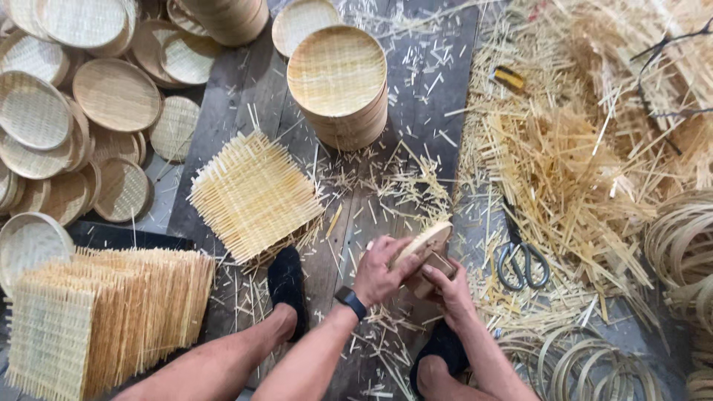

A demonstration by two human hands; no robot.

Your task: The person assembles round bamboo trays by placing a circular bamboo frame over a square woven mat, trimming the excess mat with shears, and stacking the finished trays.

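Bamboo round tray (425, 241) sits on edge at lower centre of the frame; your left hand (380, 269) curls closed over its rim while your right hand (448, 286) clamps underneath, steadying it above your shoes, scissors (522, 260) lying just right.

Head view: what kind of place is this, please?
Probably a bamboo basket workshop. Finished round trays stand stacked, square woven mats lie on the plank floor, and scissors rest beside offcuts. Both hands hold a round wooden piece.
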